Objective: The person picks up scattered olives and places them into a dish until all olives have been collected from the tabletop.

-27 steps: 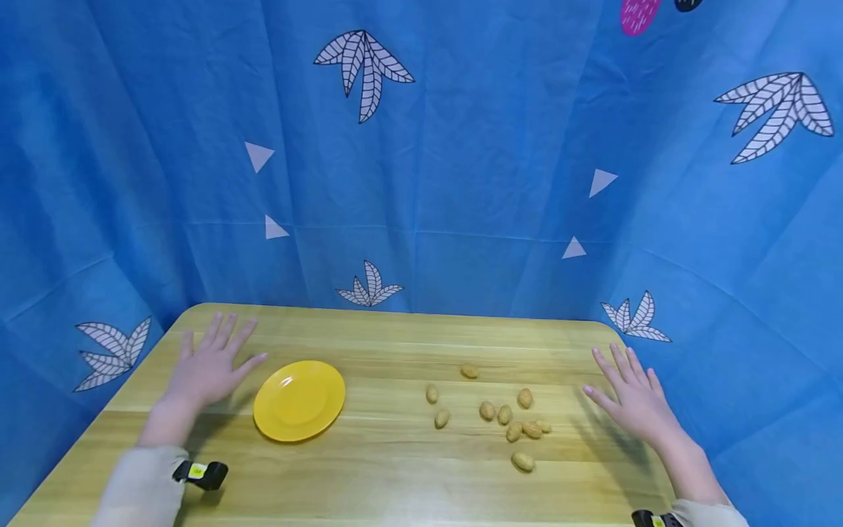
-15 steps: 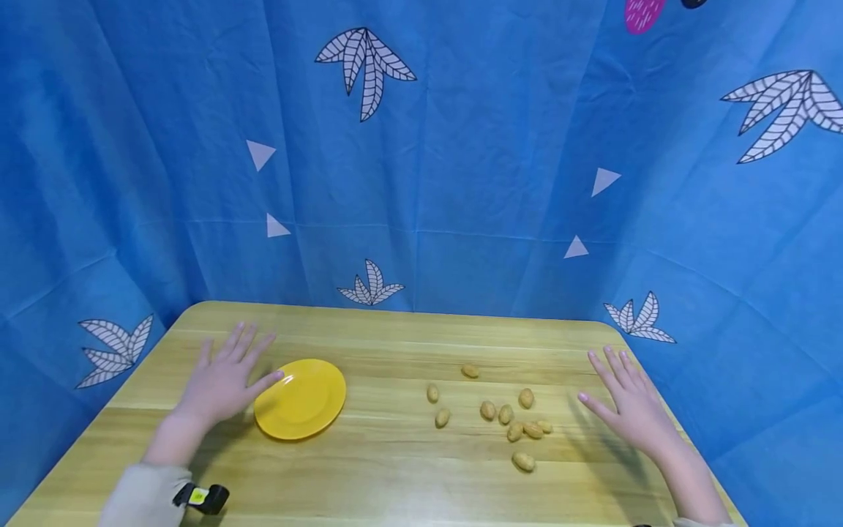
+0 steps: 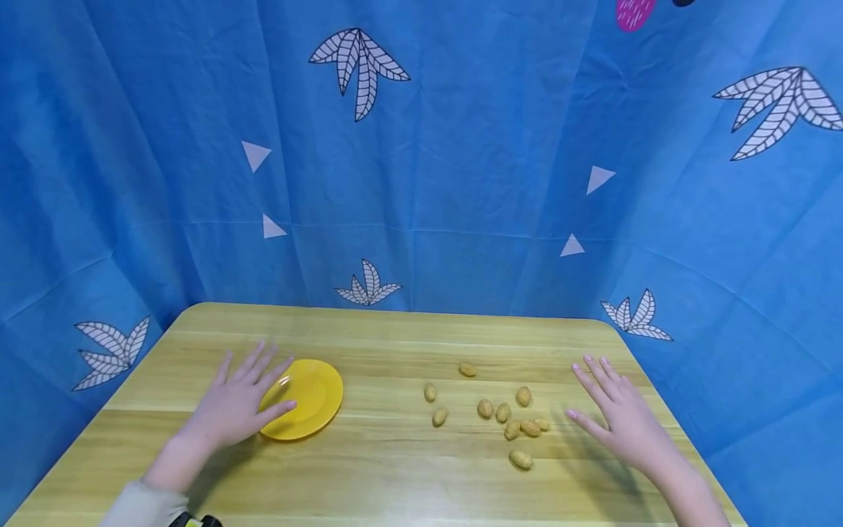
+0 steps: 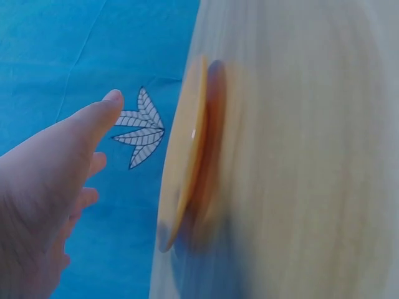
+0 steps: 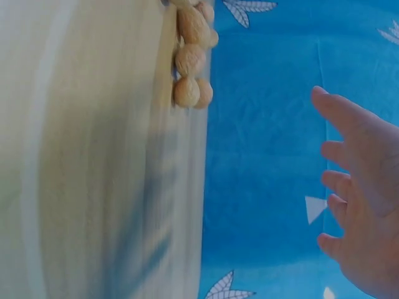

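My left hand (image 3: 232, 411), fingers spread, hovers at the left side of a round yellow plate (image 3: 315, 401). Its thumb and fingertips overlap the plate in the head view. From the left wrist, the plate (image 4: 182, 156) appears edge-on with a gap between it and the hand (image 4: 47, 180). Several tan peanuts in their shells (image 3: 521, 460) lie scattered on the table right of centre. To their right my right hand (image 3: 622, 419) is held over the table with fingers apart, holding nothing. The right wrist view shows peanuts (image 5: 192, 26) at the top, away from that hand (image 5: 368, 180).
The wooden table (image 3: 388, 483) has rounded far corners. A blue curtain (image 3: 421, 161) with leaf and triangle prints hangs behind it and along both sides. A black wrist strap (image 3: 191, 520) shows at the left sleeve (image 3: 141, 505).
My left hand has moved right and nearer, from beside the plate to overlapping it. The right hand has shifted slightly left and nearer. Plate and peanuts lie as before.
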Tool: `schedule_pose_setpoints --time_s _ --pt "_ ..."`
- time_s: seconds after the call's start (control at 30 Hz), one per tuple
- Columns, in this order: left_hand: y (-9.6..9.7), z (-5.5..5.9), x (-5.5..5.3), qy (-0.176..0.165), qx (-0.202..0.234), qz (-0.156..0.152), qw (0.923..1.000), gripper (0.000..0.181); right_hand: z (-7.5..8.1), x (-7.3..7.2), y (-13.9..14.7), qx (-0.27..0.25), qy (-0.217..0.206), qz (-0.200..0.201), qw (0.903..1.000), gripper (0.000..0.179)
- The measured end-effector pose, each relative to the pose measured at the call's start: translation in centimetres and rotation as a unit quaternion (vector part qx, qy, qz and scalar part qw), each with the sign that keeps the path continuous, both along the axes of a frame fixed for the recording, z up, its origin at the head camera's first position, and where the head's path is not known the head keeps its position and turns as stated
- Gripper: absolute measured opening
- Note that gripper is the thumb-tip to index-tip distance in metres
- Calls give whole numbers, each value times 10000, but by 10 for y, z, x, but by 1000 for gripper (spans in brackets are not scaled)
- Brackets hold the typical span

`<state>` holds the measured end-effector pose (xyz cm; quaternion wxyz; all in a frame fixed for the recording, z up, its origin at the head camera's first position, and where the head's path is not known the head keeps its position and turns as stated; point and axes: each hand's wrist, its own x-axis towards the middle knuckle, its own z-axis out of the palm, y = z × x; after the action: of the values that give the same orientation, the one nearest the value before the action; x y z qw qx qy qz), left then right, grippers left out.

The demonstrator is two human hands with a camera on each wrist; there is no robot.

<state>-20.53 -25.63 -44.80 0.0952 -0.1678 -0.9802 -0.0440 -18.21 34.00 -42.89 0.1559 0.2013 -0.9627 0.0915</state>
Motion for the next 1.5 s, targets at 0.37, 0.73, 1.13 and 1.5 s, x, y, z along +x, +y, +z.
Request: schedule_pose_setpoints --time_s 0.37,0.73,1.13,1.5 --pt "-1 -17 10 -215 117 -138 9996 79 -5 13 -23 135 785 573 9952 73" --pt "-3 -22 15 -593 260 122 9978 93 -12 22 -48 251 955 996 9901 58" --pt "-7 -26 16 -664 370 187 9969 99 -22 22 -63 363 428 976 9936 39" --pt "-7 -31 14 -682 459 206 9964 99 -37 17 -71 346 265 1439 9886 27"
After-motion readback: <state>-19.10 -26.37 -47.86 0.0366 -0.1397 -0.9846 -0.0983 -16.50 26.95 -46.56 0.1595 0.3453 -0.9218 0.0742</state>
